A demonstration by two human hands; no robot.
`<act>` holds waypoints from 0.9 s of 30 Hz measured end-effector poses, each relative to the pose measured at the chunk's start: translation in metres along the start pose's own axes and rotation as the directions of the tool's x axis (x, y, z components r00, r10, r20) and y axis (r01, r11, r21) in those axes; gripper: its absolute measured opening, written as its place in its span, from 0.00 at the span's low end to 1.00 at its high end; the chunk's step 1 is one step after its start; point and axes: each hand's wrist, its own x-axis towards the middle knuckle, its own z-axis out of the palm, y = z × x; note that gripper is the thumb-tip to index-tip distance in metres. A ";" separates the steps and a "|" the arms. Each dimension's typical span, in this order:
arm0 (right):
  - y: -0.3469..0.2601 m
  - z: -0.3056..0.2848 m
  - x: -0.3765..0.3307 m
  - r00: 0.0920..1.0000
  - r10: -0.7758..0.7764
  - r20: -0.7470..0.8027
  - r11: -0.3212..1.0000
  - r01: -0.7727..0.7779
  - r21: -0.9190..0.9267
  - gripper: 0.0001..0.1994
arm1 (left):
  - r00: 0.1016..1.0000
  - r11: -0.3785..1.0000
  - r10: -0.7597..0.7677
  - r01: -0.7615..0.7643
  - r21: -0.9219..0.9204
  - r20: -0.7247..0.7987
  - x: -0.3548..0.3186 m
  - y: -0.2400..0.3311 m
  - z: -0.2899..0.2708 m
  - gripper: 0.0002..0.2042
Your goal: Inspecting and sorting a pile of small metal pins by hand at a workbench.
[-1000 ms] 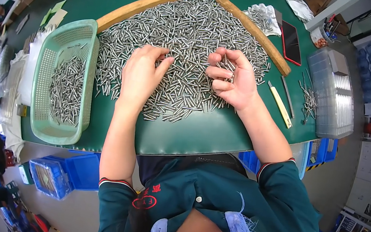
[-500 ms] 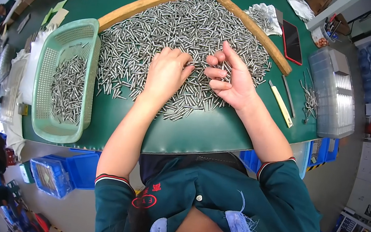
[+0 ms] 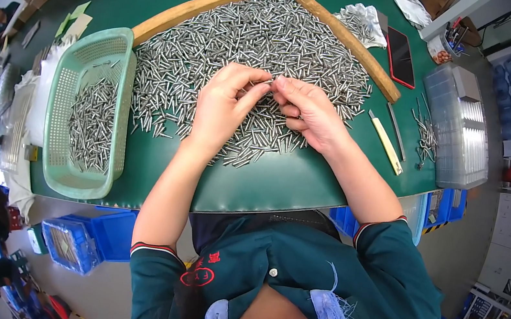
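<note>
Hundreds of little silver metal pins (image 3: 253, 35) lay in a big heap on the green tabletop (image 3: 244, 190), below two wooden strips (image 3: 353, 46). The person's left hand (image 3: 219, 102) and right hand (image 3: 314, 115) were close together over the near part of the heap. The fingers (image 3: 288, 88) of both were bent, tips right by each other, but I couldn't tell if they gripped a pin. More pins sat in a green basket (image 3: 54, 118) on the left. A yellow cutter (image 3: 385, 145) and a phone (image 3: 402, 57) lay on the right.
</note>
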 end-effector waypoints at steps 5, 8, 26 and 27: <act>0.000 -0.005 0.001 1.000 0.016 0.008 0.999 -0.016 -0.041 0.11 | 0.996 0.995 -0.026 0.034 -0.093 0.083 0.000 0.000 -0.002 0.08; -0.001 -0.008 0.003 0.996 0.056 0.066 0.991 -0.064 0.120 0.09 | 0.971 0.927 -0.192 0.227 -0.299 0.141 0.001 -0.004 -0.003 0.09; 0.008 -0.004 0.002 0.974 0.147 0.174 0.901 -0.205 0.382 0.07 | 0.976 0.901 -0.210 0.213 -0.377 0.051 -0.008 0.000 0.017 0.06; 0.008 -0.004 0.002 0.973 0.143 0.181 0.904 -0.203 0.376 0.07 | 0.976 0.901 -0.210 0.213 -0.377 0.051 -0.008 0.000 0.017 0.06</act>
